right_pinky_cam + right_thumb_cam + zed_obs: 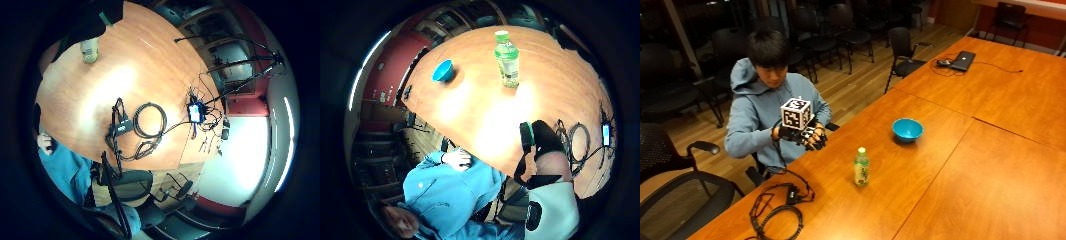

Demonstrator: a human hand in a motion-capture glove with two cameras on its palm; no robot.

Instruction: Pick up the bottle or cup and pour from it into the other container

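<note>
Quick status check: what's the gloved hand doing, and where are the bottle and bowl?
Gloved right hand raised at table edge, holding nothing. Bottle upright, capped, untouched. Blue bowl beyond it, apart. Nothing between hand and bottle.

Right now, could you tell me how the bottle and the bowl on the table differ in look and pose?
The bottle is tall, narrow and see-through with a green cap; the bowl is low, wide and solid blue. The bottle is capped shut, while the bowl is open at the top. The bottle stands nearer the gloved right hand than the bowl does. Both stand upright on the wooden table, apart from each other and untouched.
</note>
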